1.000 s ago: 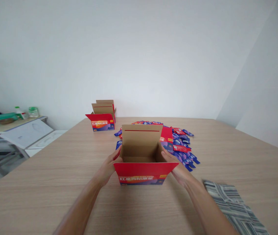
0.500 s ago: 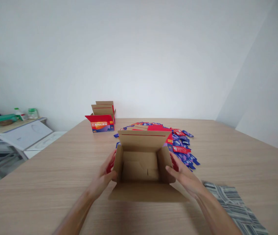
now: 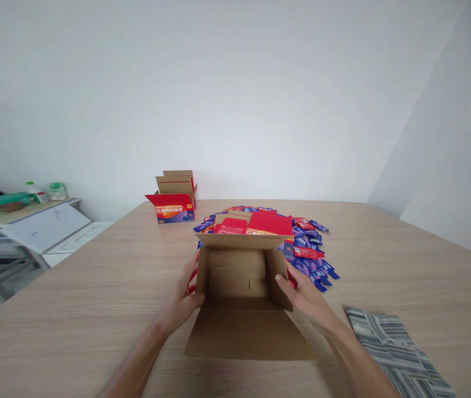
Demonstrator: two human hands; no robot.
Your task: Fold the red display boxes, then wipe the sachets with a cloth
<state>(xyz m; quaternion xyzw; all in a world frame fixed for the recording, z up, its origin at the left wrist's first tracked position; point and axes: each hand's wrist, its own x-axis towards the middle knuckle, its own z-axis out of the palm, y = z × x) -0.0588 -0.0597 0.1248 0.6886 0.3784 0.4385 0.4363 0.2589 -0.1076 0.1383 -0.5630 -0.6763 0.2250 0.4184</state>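
Note:
An opened cardboard box (image 3: 237, 273), brown inside and red on its outer sides, is held between my two hands above the near part of the table. Its inside faces me and holds nothing that I can see; the flaps stand apart. My left hand (image 3: 181, 301) grips the left side, thumb on the side flap and fingers behind. On the right side my right hand (image 3: 304, 298) does the same. Just beyond the box lie a flattened red carton (image 3: 271, 221) and a spread pile of small blue and red sachets (image 3: 308, 237), partly hidden by the box.
Open red-and-blue boxes (image 3: 175, 213) with raised flaps stand at the table's far left. A striped grey cloth (image 3: 397, 348) lies at the near right. Left of the table (image 3: 106, 298), a side surface carries a teal container (image 3: 3, 202). A white wall rises behind.
The box has tilted: its far flap has dropped lower, showing more of the red carton behind, and its near flap hangs further down toward me. Both hands keep their hold.

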